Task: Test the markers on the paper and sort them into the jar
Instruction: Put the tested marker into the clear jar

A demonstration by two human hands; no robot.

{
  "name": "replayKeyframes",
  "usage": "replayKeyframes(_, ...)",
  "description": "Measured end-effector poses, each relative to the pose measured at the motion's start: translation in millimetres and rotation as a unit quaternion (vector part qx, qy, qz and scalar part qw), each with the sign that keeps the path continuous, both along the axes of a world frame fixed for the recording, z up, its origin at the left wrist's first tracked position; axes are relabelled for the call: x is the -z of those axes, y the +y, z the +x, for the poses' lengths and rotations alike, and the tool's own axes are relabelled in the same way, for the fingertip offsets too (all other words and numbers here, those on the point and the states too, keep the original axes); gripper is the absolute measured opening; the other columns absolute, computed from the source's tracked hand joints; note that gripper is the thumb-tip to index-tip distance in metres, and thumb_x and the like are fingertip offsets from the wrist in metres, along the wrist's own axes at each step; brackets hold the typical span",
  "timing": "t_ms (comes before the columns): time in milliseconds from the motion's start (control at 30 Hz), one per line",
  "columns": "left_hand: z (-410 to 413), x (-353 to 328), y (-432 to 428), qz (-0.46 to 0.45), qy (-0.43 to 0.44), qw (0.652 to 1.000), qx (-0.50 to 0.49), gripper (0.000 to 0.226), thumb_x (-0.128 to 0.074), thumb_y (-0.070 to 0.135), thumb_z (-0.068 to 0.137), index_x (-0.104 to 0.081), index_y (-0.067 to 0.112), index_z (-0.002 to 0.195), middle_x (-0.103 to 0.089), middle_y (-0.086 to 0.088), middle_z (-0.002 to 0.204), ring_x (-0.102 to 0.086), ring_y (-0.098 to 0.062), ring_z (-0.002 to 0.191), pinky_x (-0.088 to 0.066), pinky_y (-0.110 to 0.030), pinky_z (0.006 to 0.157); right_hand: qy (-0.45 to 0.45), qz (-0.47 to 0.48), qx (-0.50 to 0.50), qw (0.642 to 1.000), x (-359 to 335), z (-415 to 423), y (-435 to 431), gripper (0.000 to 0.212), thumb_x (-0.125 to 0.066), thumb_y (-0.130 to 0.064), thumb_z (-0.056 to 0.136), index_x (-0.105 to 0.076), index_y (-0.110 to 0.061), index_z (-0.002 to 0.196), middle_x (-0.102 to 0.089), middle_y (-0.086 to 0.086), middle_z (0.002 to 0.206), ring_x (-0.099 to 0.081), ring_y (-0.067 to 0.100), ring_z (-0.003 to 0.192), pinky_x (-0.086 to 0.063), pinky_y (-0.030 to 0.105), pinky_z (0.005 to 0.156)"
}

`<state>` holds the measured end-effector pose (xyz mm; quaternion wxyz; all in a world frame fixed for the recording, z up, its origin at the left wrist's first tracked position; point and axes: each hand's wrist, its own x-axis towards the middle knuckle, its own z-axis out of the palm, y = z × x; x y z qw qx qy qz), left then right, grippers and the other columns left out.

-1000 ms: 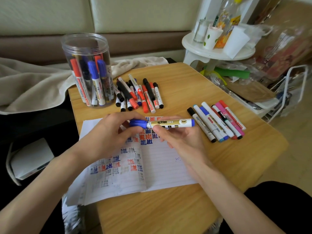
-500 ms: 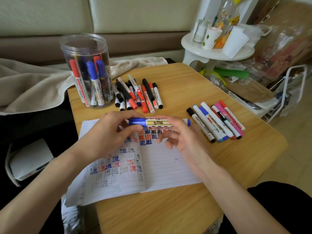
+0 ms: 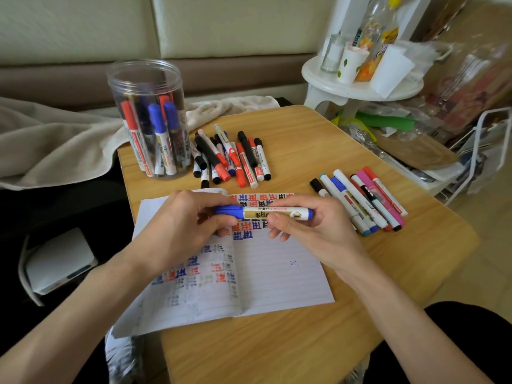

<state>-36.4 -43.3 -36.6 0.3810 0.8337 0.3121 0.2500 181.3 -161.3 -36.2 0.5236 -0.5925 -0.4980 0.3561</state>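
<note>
My left hand [image 3: 180,225]: fingers and thumb curled round the blue cap end of the marker, gripping it
My right hand [image 3: 313,231]: thumb and fingertips pinch the white and gold barrel near its tail
Blue marker [image 3: 273,212]: capped and lying level between my two hands, cap end to my left, over the far end of the paper; whether it touches the page I cannot tell
Paper [image 3: 277,275]: a lined notebook lying open on the left half of the desk, its left page hanging over the desk's left edge, with rows of red, blue and black test marks at its far end and down the left page
Jar [image 3: 149,87]: clear, upright at the far left corner of the desk, with red, blue and dark markers standing inside
Loose pile [image 3: 235,159]: black and red markers heaped just right of the jar, near the far edge
Row of markers [image 3: 360,200]: black, blue, red and pink ones side by side near the right edge, just beside my right hand
Desk [image 3: 304,139]: wooden top
Blanket [image 3: 55,145]: beige, beyond the left edge, behind the jar
</note>
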Motion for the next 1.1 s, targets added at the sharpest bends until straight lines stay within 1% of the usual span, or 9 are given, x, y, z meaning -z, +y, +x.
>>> replayKeyframes(133,3.1,5.9,0.6,0.020,0.004,1.000,-0.023,0.019,-0.073,0.020,0.092,-0.077,0.025,0.109,-0.076,0.004,0.086,-0.070,-0.008,0.082,-0.053,-0.026,0.076,-0.020,0.019,0.008,1.000,7.1,-1.9,0.8,0.022,-0.080,-0.014,0.087,-0.078,-0.011,0.109,-0.080,0.005,0.088,-0.078,0.025,0.076,-0.063,0.034,0.071)
replayKeyframes(300,5.0,4.8,-1.5,0.014,-0.013,0.999,-0.030,0.022,-0.074,0.019,0.091,-0.077,0.025,0.112,-0.073,0.009,0.078,-0.070,-0.012,0.074,-0.054,-0.028,0.073,-0.015,0.026,0.010,0.999,5.2,-0.9,1.8,0.024,-0.080,-0.014,0.087,-0.079,-0.010,0.110,-0.080,0.006,0.089,-0.077,0.026,0.076,-0.063,0.034,0.071)
replayKeyframes(533,10.0,7.6,2.8,0.022,-0.007,0.999,-0.037,0.022,-0.073,0.017,0.092,-0.076,0.022,0.113,-0.074,0.005,0.085,-0.067,-0.013,0.069,-0.056,-0.034,0.072,-0.021,0.015,0.017,1.000,7.0,-0.2,4.0,0.024,-0.080,-0.015,0.089,-0.079,-0.007,0.112,-0.079,0.004,0.084,-0.076,0.023,0.075,-0.061,0.029,0.070)
replayKeyframes(700,11.5,5.3,-1.0,0.029,0.002,0.998,-0.047,0.022,-0.073,0.018,0.093,-0.076,0.023,0.114,-0.070,0.027,0.094,-0.065,-0.002,0.081,-0.057,-0.035,0.083,-0.033,0.016,0.020,0.999,9.3,-0.2,5.8,0.026,-0.081,-0.018,0.089,-0.079,-0.009,0.113,-0.079,0.004,0.084,-0.076,0.022,0.074,-0.060,0.030,0.070)
replayKeyframes(834,8.2,-5.4,2.1,0.010,0.003,1.000,-0.013,0.019,-0.072,0.028,0.090,-0.073,0.034,0.108,-0.074,0.012,0.085,-0.068,-0.008,0.078,-0.057,-0.025,0.075,-0.026,0.006,0.005,1.000,5.2,1.0,7.3,0.028,-0.079,-0.023,0.089,-0.078,-0.011,0.115,-0.079,0.005,0.085,-0.076,0.021,0.077,-0.060,0.029,0.071)
replayKeyframes(900,8.9,-16.4,4.3,-0.006,-0.019,1.000,-0.001,0.031,-0.070,0.033,0.085,-0.073,0.026,0.115,-0.075,0.013,0.088,-0.071,-0.006,0.086,-0.054,-0.014,0.075,-0.001,0.012,0.002,1.000,-2.1,1.9,9.9,0.027,-0.078,-0.025,0.089,-0.078,-0.013,0.114,-0.078,0.005,0.086,-0.074,0.019,0.077,-0.058,0.026,0.070)
replayKeyframes(967,8.5,-25.2,6.9,-0.048,-0.080,0.996,-0.006,0.044,-0.071,0.031,0.081,-0.068,0.019,0.124,-0.078,0.008,0.093,-0.075,-0.016,0.084,-0.059,-0.019,0.074,0.026,0.012,0.004,1.000,-7.0,-0.3,13.6,0.027,-0.078,-0.028,0.089,-0.078,-0.019,0.115,-0.078,0.002,0.088,-0.071,0.016,0.077,-0.057,0.027,0.071)
replayKeyframes(1034,8.9,-32.3,7.4,-0.064,-0.140,0.988,-0.018,0.036,-0.071,0.028,0.083,-0.068,0.016,0.117,-0.078,-0.001,0.093,-0.074,-0.026,0.075,-0.062,-0.030,0.070,0.034,0.011,0.003,0.999,-9.2,-3.6,17.5,0.029,-0.078,-0.033,0.088,-0.078,-0.024,0.116,-0.077,-0.001,0.089,-0.068,0.015,0.076,-0.058,0.031,0.072)
replayKeyframes(1100,11.3,-35.2,6.3,-0.047,-0.165,0.985,-0.024,0.023,-0.069,0.027,0.087,-0.072,0.014,0.105,-0.074,-0.003,0.084,-0.069,-0.019,0.069,-0.058,-0.025,0.067,0.030,0.016,-0.008,0.999,-10.2,-6.6,21.4,0.030,-0.077,-0.030,0.089,-0.077,-0.022,0.118,-0.078,-0.001,0.093,-0.068,0.012,0.076,-0.058,0.029,0.072)
